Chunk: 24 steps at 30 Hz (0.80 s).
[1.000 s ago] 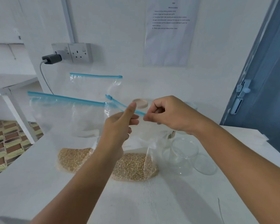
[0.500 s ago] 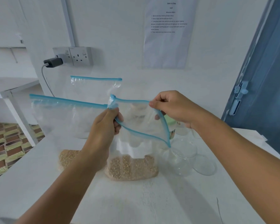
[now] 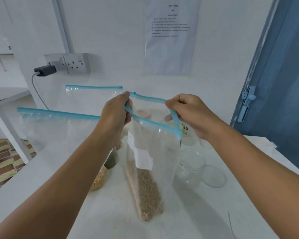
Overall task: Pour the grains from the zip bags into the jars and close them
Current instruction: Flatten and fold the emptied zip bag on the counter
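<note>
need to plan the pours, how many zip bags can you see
3: one held open by both hands at centre, one standing at left, one behind near the wall. More may be hidden.

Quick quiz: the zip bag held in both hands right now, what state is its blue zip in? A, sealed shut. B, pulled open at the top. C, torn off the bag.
B: the left hand and right hand hold the zip bag with its blue zip spread into an open loop.

A white painted wall [image 3: 110, 31] carried a grey double socket [image 3: 76, 63], with a printed paper notice [image 3: 169, 40] to its right, a blue door [image 3: 283, 83] beyond, and patterned floor tiles [image 3: 2, 161] below-left.
</note>
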Motion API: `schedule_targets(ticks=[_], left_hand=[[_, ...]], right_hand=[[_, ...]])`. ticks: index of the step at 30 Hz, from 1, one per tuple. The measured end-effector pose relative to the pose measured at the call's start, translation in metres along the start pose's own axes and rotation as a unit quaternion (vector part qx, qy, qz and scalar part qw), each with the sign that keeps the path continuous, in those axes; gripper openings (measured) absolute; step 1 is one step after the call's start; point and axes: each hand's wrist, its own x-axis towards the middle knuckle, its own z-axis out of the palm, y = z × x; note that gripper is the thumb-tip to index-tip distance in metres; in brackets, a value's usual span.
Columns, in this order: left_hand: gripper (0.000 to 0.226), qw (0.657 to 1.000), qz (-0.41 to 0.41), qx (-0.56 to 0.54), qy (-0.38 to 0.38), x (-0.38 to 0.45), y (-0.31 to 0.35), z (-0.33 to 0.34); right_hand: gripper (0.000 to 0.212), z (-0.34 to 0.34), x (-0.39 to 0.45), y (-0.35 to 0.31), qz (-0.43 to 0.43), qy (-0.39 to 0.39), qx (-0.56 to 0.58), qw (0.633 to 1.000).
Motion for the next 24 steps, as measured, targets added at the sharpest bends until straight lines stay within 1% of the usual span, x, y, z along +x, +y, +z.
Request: schedule_targets(ticks=[3,6,8,10,12,15,17,19,20,21,24], left_hand=[[0.045,0.998,-0.017,0.050,-0.021,0.000,-0.019,0.002],[0.043,0.996,0.009,0.063,-0.067,-0.006,-0.034,0.005],[0.045,0.991,0.025,0.060,-0.114,-0.011,-0.041,0.010],[0.045,0.981,0.020,0.061,-0.182,-0.017,-0.048,0.014],[0.039,0.965,0.007,0.066,-0.255,-0.025,-0.057,0.015],[0.036,0.945,0.005,0.089,-0.315,-0.034,-0.074,0.012],[0.032,0.940,-0.003,0.104,-0.324,-0.038,-0.081,0.006],[0.030,0.942,-0.012,0.128,-0.309,-0.038,-0.088,-0.004],[0.028,0.944,-0.016,0.144,-0.296,-0.036,-0.093,-0.011],[0.026,0.946,-0.021,0.160,-0.280,-0.033,-0.098,-0.019],[0.024,0.958,-0.067,0.190,-0.202,-0.019,-0.120,-0.045]], right_hand=[[0.018,-0.003,-0.004,0.009,0.004,-0.023,-0.044,0.999],[0.012,-0.005,-0.005,0.010,0.018,-0.040,-0.050,0.998],[0.007,-0.005,-0.006,0.004,0.030,-0.061,-0.031,0.997],[0.016,-0.004,-0.007,-0.002,0.027,-0.095,-0.029,0.995],[0.025,-0.002,-0.008,-0.006,0.012,-0.130,-0.043,0.991],[0.028,0.001,-0.008,-0.005,0.019,-0.178,-0.078,0.981],[0.025,0.003,-0.006,0.001,0.026,-0.168,-0.147,0.975],[0.015,0.004,-0.001,0.012,0.010,-0.119,-0.201,0.972],[0.010,0.003,0.000,0.017,0.003,-0.099,-0.210,0.973],[0.011,0.002,0.002,0.021,0.003,-0.083,-0.210,0.974],[0.019,-0.005,0.002,0.027,0.015,-0.061,-0.196,0.979]])
